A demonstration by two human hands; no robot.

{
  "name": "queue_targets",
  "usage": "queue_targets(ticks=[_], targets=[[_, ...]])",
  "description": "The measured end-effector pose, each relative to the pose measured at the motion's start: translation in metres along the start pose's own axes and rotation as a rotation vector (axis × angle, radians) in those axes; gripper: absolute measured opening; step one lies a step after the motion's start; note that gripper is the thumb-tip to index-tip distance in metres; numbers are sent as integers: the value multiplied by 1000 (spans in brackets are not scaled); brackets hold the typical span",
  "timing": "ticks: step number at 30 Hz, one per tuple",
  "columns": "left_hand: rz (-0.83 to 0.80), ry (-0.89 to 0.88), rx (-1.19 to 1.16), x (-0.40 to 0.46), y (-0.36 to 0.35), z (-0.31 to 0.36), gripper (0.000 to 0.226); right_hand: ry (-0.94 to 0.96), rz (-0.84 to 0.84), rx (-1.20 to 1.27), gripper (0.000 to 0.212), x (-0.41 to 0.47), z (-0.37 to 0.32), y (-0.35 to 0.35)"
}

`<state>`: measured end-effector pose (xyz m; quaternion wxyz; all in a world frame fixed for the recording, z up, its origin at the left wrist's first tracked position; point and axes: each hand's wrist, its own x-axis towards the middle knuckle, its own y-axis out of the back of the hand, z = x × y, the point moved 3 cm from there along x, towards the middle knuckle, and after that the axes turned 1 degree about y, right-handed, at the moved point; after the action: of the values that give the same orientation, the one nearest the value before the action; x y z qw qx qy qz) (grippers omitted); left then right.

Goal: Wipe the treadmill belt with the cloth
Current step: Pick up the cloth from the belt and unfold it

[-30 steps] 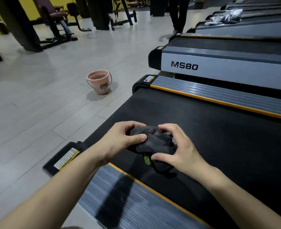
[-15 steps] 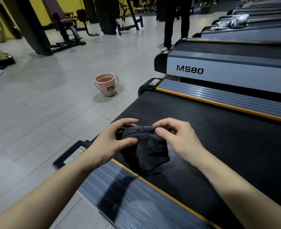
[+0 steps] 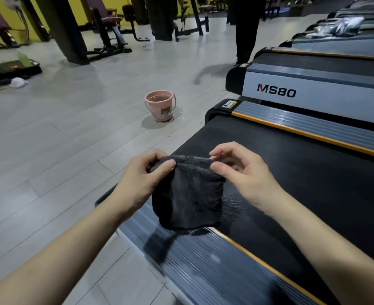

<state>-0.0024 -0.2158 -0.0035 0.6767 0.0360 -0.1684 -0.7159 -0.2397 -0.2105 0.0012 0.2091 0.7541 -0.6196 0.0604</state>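
Cloth (image 3: 187,194): dark grey, fluffy, held up by its top edge above the near side of the treadmill belt (image 3: 291,183), hanging slack between the two hands, lower hem dangling over the orange-edged side rail (image 3: 214,271). Hard to say whether folded double or single; texture lost in the dim light.

Far left: dark mat and a small white bundle (image 3: 18,82) on the floor, too blurred to identify. Behind, yellow wall, black pillars and weight machines, all cut off at the top edge.

Pink bucket (image 3: 160,107) on the grey floor, well apart from the belt's end, liquid inside, label unreadable.

Left hand (image 3: 144,181): thumb and curled fingers pinching the cloth's upper left corner, fingertips hidden behind the fabric.

Right hand (image 3: 245,175): thumb and forefinger closed on the upper right corner, remaining fingers loosely bent and spread, holding nothing. Both forearms cropped by the bottom edge.

Belt: black, running off the right side, front of the machine out of view. Near corner of the treadmill covered by the left wrist and cloth.

Further right: legs of a standing person (image 3: 245,29) in dark trousers, upper body cut off. Neighbouring treadmill (image 3: 313,89) marked MS80, more machines beyond, one bearing a crumpled wrapped bundle (image 3: 340,27), contents unclear.
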Motion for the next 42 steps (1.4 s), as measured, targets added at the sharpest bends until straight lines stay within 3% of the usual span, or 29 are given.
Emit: queue_targets(ticks=[5,12,18,23,29,31,33,36,42], targets=[[-30,31,-7,-1,9,-18,14,203,-105,-417,39,-8,13,-27],[-27,58,-16,-4,12,-26,11,274,-144,-688,48,-11,27,-45],[-74,83,-12,-11,12,-30,5,284,-53,-632,10,-5,22,-41],[-81,42,183,-14,9,-31,18,235,25,-589,10,-1,4,-34],[-274,22,437,-22,-3,-28,47,361,44,-619,4,-3,-14,-31],[-270,20,501,-24,-6,-28,46,389,52,-632,3,-3,-18,-29],[-208,-23,546,-24,-6,-24,30,406,83,-618,3,-3,-22,-23],[-108,-59,499,-19,4,-22,6,417,119,-589,5,-3,-27,-16],[-125,82,100,-24,14,-29,6,405,126,-503,5,-10,-30,-20]])
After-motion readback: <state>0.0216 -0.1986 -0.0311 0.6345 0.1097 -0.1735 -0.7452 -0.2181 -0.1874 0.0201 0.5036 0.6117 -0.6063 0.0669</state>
